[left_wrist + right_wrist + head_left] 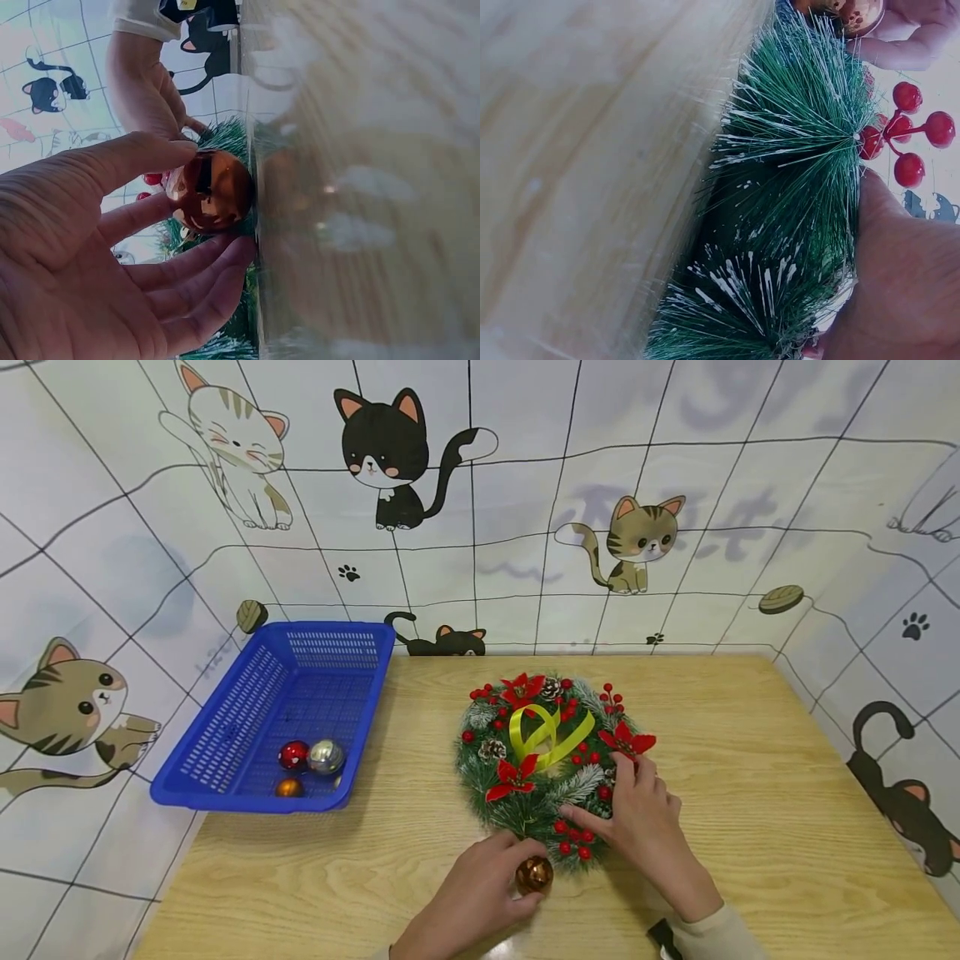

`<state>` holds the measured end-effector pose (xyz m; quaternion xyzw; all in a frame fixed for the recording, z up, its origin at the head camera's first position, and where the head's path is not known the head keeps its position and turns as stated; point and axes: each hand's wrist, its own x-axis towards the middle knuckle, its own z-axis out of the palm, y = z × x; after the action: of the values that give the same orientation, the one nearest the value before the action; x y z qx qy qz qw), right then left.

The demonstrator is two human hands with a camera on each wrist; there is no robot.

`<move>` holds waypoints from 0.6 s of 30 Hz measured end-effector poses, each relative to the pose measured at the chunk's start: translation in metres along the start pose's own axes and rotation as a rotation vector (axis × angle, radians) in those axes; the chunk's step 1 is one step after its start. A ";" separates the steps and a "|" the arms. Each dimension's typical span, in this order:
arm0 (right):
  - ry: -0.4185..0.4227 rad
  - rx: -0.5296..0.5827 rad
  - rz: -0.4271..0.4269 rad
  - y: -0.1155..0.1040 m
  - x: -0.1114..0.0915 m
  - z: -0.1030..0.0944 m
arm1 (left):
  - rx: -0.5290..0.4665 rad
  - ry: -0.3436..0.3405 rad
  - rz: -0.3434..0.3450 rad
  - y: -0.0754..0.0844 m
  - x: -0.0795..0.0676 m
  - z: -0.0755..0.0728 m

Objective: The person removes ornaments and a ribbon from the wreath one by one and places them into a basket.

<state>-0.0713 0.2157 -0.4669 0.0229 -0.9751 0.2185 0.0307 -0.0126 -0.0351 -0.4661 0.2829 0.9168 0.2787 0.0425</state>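
Note:
A green Christmas wreath [480, 789] lies on the table, decorated with red poinsettias, red berries, pinecones and a yellow ribbon [551, 739]. At its near edge my left hand [480, 881] pinches a shiny copper-brown bauble [535, 877] between thumb and index finger. The left wrist view shows this bauble [217, 191] low by the tabletop, against the greenery. My right hand [648, 822] grips the wreath's right side, thumb toward the berries [576, 837] and fingers near the right poinsettia [628, 742]. Frosted needles [795, 112] fill the right wrist view.
A blue plastic basket [217, 799] stands at the left of the table [750, 760]. Inside are a red bauble [293, 755], a silver bauble [326, 757] and an orange bauble [288, 787]. A cat-patterned cloth [517, 510] surrounds the table's back and sides.

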 end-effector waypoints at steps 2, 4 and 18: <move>-0.001 0.001 -0.001 0.000 0.000 0.000 | 0.019 -0.009 0.005 0.001 0.002 0.001; -0.007 0.003 0.002 0.001 -0.001 0.001 | 0.049 -0.021 0.014 0.001 0.004 0.002; -0.006 0.019 -0.001 0.003 0.000 0.001 | -0.006 0.050 0.038 -0.001 -0.005 -0.009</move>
<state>-0.0720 0.2176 -0.4692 0.0243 -0.9730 0.2278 0.0276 -0.0113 -0.0424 -0.4598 0.2933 0.9111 0.2893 0.0148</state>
